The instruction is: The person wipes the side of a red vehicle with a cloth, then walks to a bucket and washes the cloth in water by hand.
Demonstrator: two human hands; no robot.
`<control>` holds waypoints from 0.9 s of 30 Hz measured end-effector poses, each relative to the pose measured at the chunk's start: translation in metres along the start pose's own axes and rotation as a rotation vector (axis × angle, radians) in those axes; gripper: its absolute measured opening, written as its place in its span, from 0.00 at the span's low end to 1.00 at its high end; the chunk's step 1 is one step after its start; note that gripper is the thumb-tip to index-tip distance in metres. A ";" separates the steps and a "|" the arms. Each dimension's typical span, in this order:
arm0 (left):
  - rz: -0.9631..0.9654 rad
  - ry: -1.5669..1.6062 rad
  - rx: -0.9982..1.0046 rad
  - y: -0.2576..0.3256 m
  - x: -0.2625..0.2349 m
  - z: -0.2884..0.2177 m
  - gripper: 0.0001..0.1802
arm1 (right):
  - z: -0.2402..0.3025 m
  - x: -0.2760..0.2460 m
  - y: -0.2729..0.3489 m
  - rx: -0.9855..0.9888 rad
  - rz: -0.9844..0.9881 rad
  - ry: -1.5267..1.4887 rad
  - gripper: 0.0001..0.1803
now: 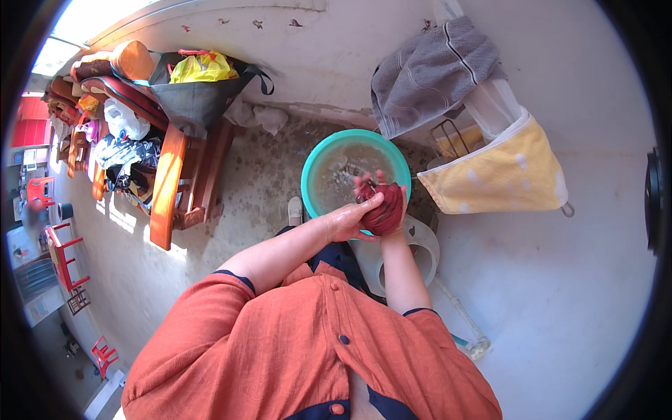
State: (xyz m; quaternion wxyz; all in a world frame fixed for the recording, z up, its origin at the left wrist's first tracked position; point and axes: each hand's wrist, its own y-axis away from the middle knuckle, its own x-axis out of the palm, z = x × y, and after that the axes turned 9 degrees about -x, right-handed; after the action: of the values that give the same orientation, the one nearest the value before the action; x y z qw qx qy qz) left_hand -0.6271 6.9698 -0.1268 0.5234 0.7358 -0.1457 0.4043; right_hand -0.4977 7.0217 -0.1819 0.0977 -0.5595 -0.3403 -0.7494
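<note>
Both of my hands are over the near rim of a round teal basin (312, 162) that holds cloudy, rippling water. Between them is a crumpled, wet-looking dark red cloth (385, 210). My left hand (348, 220) grips it from the left, thumb lying across its front. My right hand (402, 215) is wrapped round its right side, mostly hidden behind the bundle. Some fingertips show above the cloth, reddish and blurred; whose hand they belong to is hard to make out.
A grey towel (437, 73) and a yellow towel (500, 171) hang on the wall at right. A white rounded fixture (427, 245) stands beside the basin, with a pipe (462, 311) nearby. A wooden bench (170, 185) at left bears a dark bag (192, 101) and other bags.
</note>
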 end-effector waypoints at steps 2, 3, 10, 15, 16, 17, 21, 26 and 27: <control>-0.009 -0.114 -0.037 0.002 -0.009 -0.001 0.45 | 0.011 -0.001 -0.006 0.065 0.143 0.029 0.12; -0.013 -0.171 -0.056 0.002 -0.012 -0.003 0.45 | 0.017 -0.006 -0.013 0.088 0.070 0.152 0.09; -0.404 -0.731 -0.042 -0.019 -0.017 -0.022 0.27 | 0.020 -0.005 -0.045 0.132 -0.210 0.758 0.11; -0.848 -1.073 0.184 -0.057 -0.037 0.004 0.27 | 0.008 -0.051 -0.067 -0.010 -0.317 1.210 0.10; -0.929 -1.001 0.127 -0.048 -0.025 0.003 0.29 | 0.005 -0.058 -0.070 -0.060 -0.306 1.333 0.10; -0.963 -1.000 0.118 -0.048 -0.023 0.005 0.29 | 0.003 -0.065 -0.072 -0.095 -0.345 1.369 0.09; -1.007 -0.997 0.152 -0.052 -0.033 0.014 0.32 | -0.015 -0.074 -0.069 -0.174 -0.461 1.509 0.10; -1.002 -1.003 0.223 -0.036 -0.056 0.020 0.32 | -0.020 -0.084 -0.060 -0.128 -0.391 1.544 0.26; -0.969 -0.959 0.217 -0.026 -0.060 0.018 0.32 | -0.017 -0.086 -0.057 -0.142 -0.372 1.590 0.32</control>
State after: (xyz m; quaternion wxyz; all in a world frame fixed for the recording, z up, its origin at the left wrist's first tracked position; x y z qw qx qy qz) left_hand -0.6399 6.9517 -0.1911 0.4461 0.8638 0.0255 -0.2327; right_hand -0.5107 7.0339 -0.2852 0.1482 0.1999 -0.2084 -0.9458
